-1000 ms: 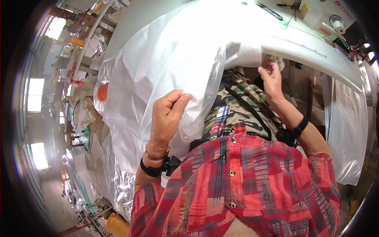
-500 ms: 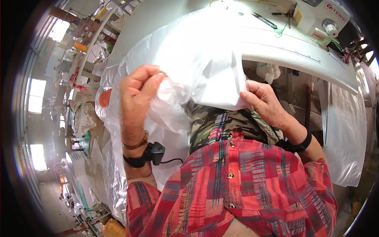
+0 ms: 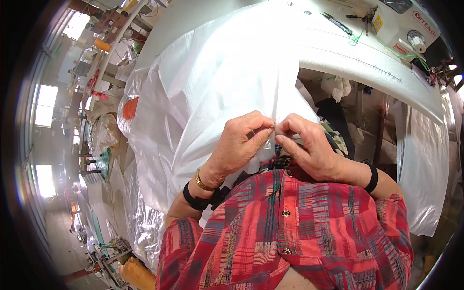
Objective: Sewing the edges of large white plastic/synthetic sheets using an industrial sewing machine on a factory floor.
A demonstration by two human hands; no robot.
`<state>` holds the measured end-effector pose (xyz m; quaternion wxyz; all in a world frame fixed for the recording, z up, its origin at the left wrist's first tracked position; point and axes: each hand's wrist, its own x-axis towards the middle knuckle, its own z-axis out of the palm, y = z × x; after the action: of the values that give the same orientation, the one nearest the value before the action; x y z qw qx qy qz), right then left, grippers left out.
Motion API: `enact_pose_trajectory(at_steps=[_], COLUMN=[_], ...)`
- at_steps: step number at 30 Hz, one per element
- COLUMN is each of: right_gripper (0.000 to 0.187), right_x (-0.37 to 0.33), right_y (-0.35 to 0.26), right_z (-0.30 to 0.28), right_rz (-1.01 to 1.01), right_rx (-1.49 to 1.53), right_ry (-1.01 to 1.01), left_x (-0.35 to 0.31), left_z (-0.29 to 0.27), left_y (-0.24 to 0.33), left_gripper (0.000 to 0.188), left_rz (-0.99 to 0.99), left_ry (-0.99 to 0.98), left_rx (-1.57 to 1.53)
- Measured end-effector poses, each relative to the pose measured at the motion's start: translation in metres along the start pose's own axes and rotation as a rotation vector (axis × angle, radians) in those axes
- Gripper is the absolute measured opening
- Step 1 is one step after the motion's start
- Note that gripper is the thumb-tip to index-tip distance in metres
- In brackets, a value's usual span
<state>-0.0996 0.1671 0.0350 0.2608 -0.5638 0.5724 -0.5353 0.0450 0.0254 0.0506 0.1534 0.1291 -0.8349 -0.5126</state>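
A large white plastic sheet (image 3: 212,92) drapes from the pale sewing table over my lap, its upper part washed out by bright light. My left hand (image 3: 244,137) pinches the sheet's near edge with thumb and forefinger. Right beside it, fingertips almost touching, my right hand (image 3: 307,145) pinches the same edge. Both hands are close to my body, above the lap. From there the sheet runs up in narrow folds towards the table. The exact bit of edge between the fingertips is too small to make out.
On the table (image 3: 348,65), a ruler scale runs along the front edge. Black thread snips (image 3: 337,22) and green thread lie near the sewing machine (image 3: 403,31). More clear plastic (image 3: 423,164) hangs at the right. Other machines and shelving stand along the left.
My left hand has moved right and down, and my right hand slightly left, so they now meet at the sheet's edge. The sheet has been drawn together between them.
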Motion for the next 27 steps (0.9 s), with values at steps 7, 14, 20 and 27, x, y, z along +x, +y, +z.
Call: enact_pose_trajectory(at_steps=[7,14,20,27], right_gripper=[0.011,0.018,0.019,0.029], right_x=[-0.003,-0.005,0.003,0.034], right_y=[-0.006,-0.007,-0.011,0.063], right_z=[0.006,0.004,0.005,-0.024], right_rz=[-0.031,-0.220,-0.284,0.046], right_rx=[-0.119,-0.364,-0.363,-0.089], right_ry=[-0.028,-0.061,-0.122,0.452], left_x=[-0.001,-0.001,0.006,-0.001], left_z=[0.001,0.001,-0.010,-0.025], left_y=[0.002,0.009,-0.004,0.007], left_gripper=[0.012,0.013,0.019,0.019], left_rz=[-0.161,-0.078,-0.281,-0.352], left_ry=[0.023,0.006,-0.006,0.154], left_rx=[-0.110,0.025,-0.095,-0.013])
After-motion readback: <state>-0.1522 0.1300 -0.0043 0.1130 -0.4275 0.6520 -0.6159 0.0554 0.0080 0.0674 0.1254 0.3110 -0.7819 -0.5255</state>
